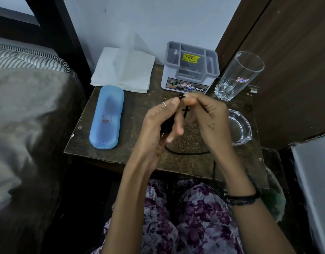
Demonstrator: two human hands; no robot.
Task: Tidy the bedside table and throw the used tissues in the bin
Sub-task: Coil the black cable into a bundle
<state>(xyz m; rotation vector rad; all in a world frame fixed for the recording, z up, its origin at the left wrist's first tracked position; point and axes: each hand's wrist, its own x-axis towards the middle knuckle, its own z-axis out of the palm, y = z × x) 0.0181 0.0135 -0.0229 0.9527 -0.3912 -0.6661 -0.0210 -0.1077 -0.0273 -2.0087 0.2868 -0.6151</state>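
Cable gathered between both hands above the middle of the worktop

Your left hand (162,121) curls round a bundle of black cable (187,152); your right hand (209,114) pinches the cable's upper end against the left fingertips, so both are equally near. The loose tail lies along the front edge, running left to right, then drops off it. The tissues (121,70), a flat folded stack, sit at the back left corner, beyond the left hand; no bin is clearly visible.
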